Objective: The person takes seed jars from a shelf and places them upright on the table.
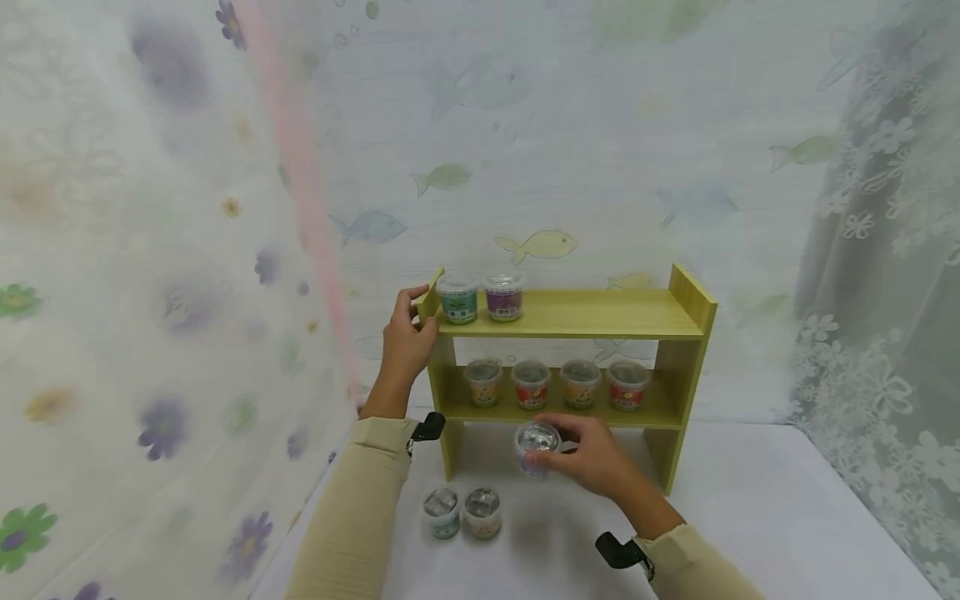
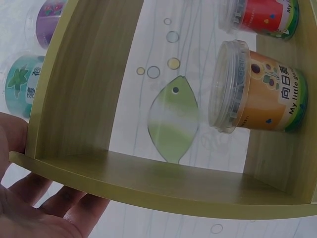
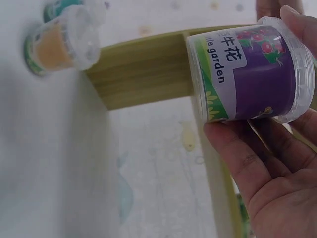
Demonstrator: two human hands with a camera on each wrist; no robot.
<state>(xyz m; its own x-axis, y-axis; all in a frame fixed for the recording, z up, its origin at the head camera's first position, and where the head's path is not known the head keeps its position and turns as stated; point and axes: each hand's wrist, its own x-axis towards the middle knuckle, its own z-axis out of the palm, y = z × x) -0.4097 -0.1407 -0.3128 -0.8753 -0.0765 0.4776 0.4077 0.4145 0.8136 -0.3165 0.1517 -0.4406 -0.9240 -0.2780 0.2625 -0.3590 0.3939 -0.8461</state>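
My left hand (image 1: 407, 346) grips the upper left side of a small yellow-green wooden shelf (image 1: 592, 310); in the left wrist view, fingers (image 2: 84, 210) lie along the outer face of its side panel. In front of the shelf, my right hand (image 1: 596, 457) holds a purple-labelled plastic cup (image 3: 262, 74) with a clear lid, raised above the table. The right wrist view shows the cup between thumb and fingers, with "garden" printed on it. A teal-labelled cup (image 1: 457, 300) and another purple-labelled cup (image 1: 504, 300) stand on the top board, close to my left hand.
Several orange- and red-labelled cups (image 1: 532, 386) stand in a row on the lower board. A teal cup (image 1: 442, 513) and a pale orange cup (image 1: 482, 513) stand on the white table (image 1: 750, 517) at front left. A patterned curtain (image 1: 600, 150) hangs close behind the shelf.
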